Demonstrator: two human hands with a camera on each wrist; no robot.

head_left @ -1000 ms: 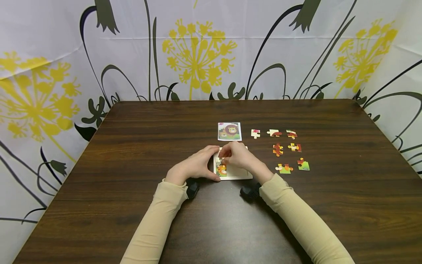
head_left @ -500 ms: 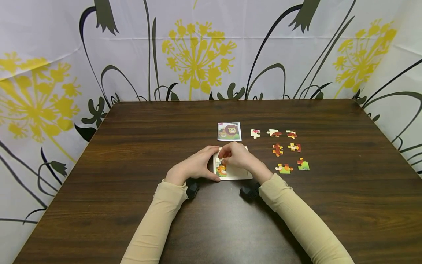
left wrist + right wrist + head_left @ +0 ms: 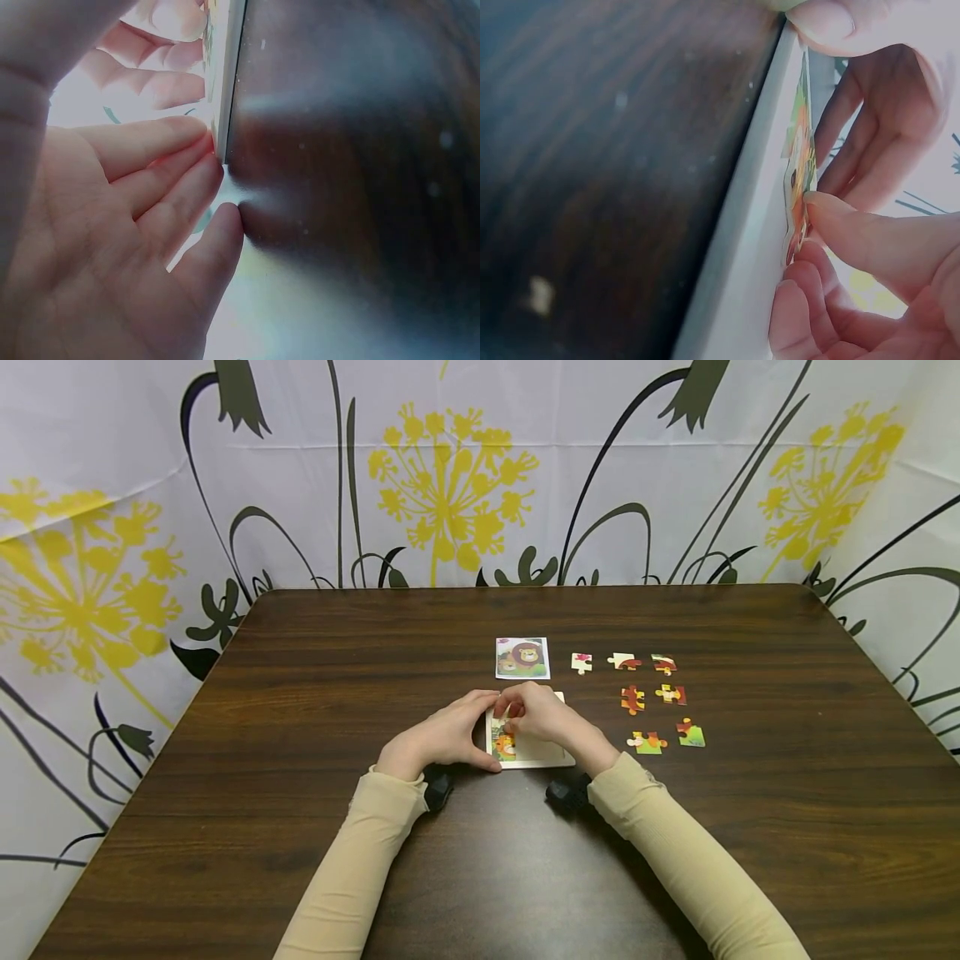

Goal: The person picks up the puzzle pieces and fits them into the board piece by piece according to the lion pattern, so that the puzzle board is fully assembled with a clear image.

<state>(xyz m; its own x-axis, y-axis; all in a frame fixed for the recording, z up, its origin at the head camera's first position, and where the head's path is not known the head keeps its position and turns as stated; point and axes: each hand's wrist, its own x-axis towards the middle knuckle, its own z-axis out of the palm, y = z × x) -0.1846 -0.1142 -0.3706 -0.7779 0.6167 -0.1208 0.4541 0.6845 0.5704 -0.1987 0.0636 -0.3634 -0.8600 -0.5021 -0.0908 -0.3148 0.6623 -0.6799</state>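
Note:
In the head view a pale shallow puzzle tray point(image 3: 536, 758) lies mid-table. My left hand point(image 3: 437, 739) spans its left side, thumb at the near corner and fingers at the far corner; the left wrist view shows those fingers point(image 3: 180, 202) against the edge. My right hand point(image 3: 543, 714) is over the tray, pinching a puzzle piece point(image 3: 801, 161) at its left side, thumb on one side and fingertips on the other. Below these fingertips an orange-and-green puzzle piece point(image 3: 504, 747) sits in the tray's near-left corner. The right hand hides the tray's upper middle and much of the pinched piece.
A square picture card point(image 3: 522, 658) with a lion lies just beyond the tray. Several loose puzzle pieces point(image 3: 632, 700) are spread in rough rows to the right. The dark wooden table point(image 3: 337, 668) ends at a flower-printed cloth point(image 3: 300, 468).
Both hands stay almost where they were. Under the right fingertips, the piece has shifted slightly: greener print shows where a paler patch was before.

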